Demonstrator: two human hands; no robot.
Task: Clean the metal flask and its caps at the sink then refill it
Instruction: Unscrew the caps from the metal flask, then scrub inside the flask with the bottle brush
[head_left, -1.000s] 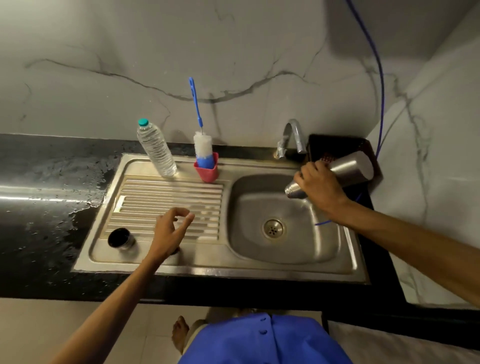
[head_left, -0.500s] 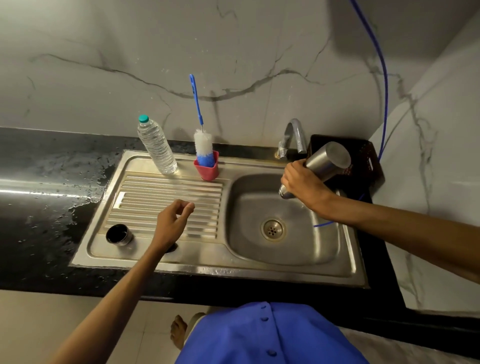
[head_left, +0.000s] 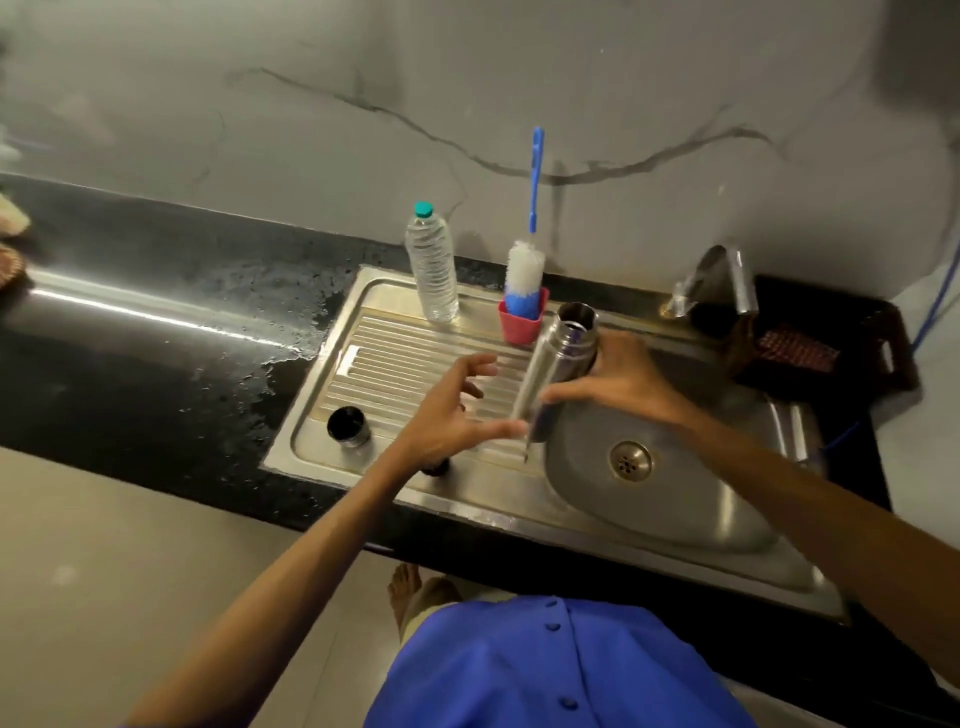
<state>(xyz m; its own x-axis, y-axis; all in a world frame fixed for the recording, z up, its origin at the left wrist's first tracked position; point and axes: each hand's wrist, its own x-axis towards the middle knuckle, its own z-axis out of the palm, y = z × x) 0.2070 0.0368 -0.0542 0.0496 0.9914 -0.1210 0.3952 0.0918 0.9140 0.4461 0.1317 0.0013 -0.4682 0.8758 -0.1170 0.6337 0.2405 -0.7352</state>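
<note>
My right hand (head_left: 626, 387) grips the metal flask (head_left: 556, 364) round its body. The flask stands nearly upright with its open mouth up, above the edge between the ribbed drainboard (head_left: 384, 364) and the sink basin (head_left: 691, 514). My left hand (head_left: 447, 415) is beside the flask with fingers spread, its thumb reaching to the flask's lower end. A dark-topped metal cap (head_left: 349, 427) stands on the drainboard at the left. A second dark cap (head_left: 435, 468) shows partly under my left wrist.
A clear plastic water bottle (head_left: 432, 270) and a bottle brush (head_left: 524, 267) in a red cup (head_left: 521, 326) stand at the drainboard's back. The tap (head_left: 719, 278) is behind the basin, with a dark tray (head_left: 831, 358) to its right. The black counter (head_left: 156, 332) is wet.
My right hand has carried the flask left from near the tap and turned it mouth-up. My left hand has opened and moved right to meet the flask's lower end.
</note>
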